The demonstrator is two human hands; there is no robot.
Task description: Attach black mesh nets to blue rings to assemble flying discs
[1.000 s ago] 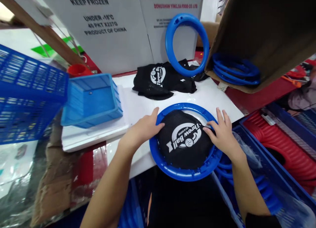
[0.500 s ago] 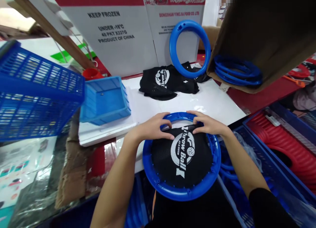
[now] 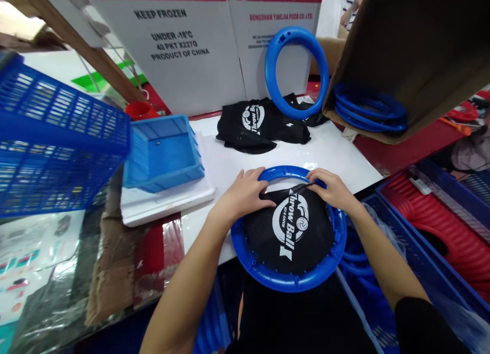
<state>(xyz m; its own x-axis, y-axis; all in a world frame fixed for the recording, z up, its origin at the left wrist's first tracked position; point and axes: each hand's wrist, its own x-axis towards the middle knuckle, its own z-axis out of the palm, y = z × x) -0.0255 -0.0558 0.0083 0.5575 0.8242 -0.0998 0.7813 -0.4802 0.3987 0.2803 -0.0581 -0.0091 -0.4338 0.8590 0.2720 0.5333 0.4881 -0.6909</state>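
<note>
A blue plastic ring (image 3: 268, 275) lies at the near edge of the white table (image 3: 337, 155), partly overhanging it. A black mesh net printed "Throw Ball" (image 3: 291, 231) is stretched across most of the ring, its far edge loose. My left hand (image 3: 245, 193) pinches the net's far-left edge against the ring's rim. My right hand (image 3: 333, 188) pinches the far-right edge of the net at the rim. Both hands have their fingers curled on the mesh.
More black nets (image 3: 260, 124) lie piled further back, with an upright blue ring (image 3: 296, 73) leaning on white cartons (image 3: 184, 52). A tipped cardboard box (image 3: 406, 57) holds stacked blue rings (image 3: 367, 111). Blue baskets (image 3: 161, 152) stand at the left, crates with red rings (image 3: 451, 236) at the right.
The ring and net were turned so the print runs lengthwise. Both hands moved from the ring's sides to its far edge and now grip the net's loose edge.
</note>
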